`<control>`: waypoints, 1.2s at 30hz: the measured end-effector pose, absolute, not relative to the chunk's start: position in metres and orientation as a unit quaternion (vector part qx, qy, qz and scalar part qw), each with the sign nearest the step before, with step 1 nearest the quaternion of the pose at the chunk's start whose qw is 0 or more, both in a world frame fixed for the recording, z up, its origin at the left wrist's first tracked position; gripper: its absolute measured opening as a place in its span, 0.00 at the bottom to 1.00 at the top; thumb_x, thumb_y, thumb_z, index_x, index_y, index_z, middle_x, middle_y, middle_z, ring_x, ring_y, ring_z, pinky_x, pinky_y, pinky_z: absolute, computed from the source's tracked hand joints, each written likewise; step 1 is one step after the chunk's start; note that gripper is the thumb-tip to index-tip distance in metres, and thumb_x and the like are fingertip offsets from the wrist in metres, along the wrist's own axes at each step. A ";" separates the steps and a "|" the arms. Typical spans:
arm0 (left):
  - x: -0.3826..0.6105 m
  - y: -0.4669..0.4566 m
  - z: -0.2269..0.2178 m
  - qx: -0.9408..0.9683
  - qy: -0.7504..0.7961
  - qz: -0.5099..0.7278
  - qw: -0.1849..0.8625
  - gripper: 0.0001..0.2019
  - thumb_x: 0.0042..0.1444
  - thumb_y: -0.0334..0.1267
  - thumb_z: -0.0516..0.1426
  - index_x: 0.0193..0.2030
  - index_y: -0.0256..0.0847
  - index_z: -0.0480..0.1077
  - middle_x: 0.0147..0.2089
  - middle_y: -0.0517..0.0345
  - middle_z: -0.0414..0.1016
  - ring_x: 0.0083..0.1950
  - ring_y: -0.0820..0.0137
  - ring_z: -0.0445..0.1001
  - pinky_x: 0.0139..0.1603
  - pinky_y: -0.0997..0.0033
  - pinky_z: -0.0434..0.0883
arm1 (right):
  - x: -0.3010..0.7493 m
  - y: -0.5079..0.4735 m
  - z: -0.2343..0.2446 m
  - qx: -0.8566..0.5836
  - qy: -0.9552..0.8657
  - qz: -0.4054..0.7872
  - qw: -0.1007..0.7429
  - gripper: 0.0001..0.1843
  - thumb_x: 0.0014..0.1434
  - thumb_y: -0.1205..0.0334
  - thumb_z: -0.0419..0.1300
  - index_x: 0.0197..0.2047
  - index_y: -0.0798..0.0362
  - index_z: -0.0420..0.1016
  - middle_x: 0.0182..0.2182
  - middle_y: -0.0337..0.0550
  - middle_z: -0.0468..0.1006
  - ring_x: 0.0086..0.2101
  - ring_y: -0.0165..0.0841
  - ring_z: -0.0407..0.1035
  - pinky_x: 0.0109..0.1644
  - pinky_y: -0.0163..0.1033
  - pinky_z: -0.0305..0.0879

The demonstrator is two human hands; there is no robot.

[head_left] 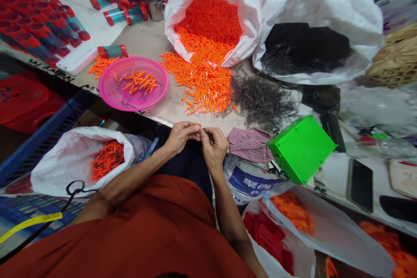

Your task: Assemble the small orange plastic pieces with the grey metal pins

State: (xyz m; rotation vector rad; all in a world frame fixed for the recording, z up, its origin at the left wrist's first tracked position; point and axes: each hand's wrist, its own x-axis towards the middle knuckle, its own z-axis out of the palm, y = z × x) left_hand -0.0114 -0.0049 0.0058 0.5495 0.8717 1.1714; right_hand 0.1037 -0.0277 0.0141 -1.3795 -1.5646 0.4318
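A small orange piece [197, 126] is pinched between the close-held left hand [180, 137] and right hand [214, 149]. Loose orange pieces [202, 82] are heaped within reach.

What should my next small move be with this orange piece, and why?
I'd probably lower the small orange piece into the white bag on your left. Your left hand and right hand both pinch it, and that bag already holds similar orange pieces and seems nearer than the pink basket.
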 end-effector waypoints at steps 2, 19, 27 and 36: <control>-0.011 -0.005 0.006 0.252 0.395 0.526 0.709 0.11 0.39 0.37 0.65 0.26 0.33 0.72 0.21 0.59 0.73 0.23 0.75 0.72 0.27 0.75 0.72 | 0.104 -0.028 0.014 -0.566 -0.643 0.180 0.483 0.05 0.57 0.64 0.55 0.31 0.52 0.71 0.28 0.38 0.73 0.28 0.29 0.67 0.32 0.35 0.63; -0.010 -0.006 0.002 0.276 0.403 0.526 0.696 0.12 0.36 0.38 0.66 0.27 0.33 0.72 0.21 0.59 0.73 0.22 0.74 0.72 0.27 0.73 0.72 | 0.102 -0.029 0.013 -0.596 -0.634 0.158 0.467 0.05 0.55 0.66 0.55 0.30 0.53 0.71 0.26 0.37 0.72 0.26 0.28 0.65 0.30 0.34 0.61; -0.010 -0.006 0.004 0.328 0.426 0.526 0.659 0.07 0.40 0.36 0.63 0.26 0.34 0.73 0.20 0.60 0.72 0.21 0.75 0.71 0.24 0.76 0.71 | 0.106 -0.029 0.015 -0.580 -0.633 0.202 0.471 0.06 0.56 0.64 0.56 0.33 0.53 0.74 0.26 0.38 0.74 0.26 0.28 0.66 0.30 0.34 0.61; -0.012 -0.004 0.000 0.325 0.431 0.543 0.643 0.06 0.41 0.34 0.60 0.29 0.35 0.72 0.19 0.62 0.72 0.19 0.77 0.69 0.22 0.78 0.68 | 0.109 -0.028 0.015 -0.599 -0.560 0.306 0.484 0.07 0.54 0.62 0.56 0.29 0.54 0.73 0.25 0.37 0.74 0.27 0.28 0.66 0.30 0.33 0.61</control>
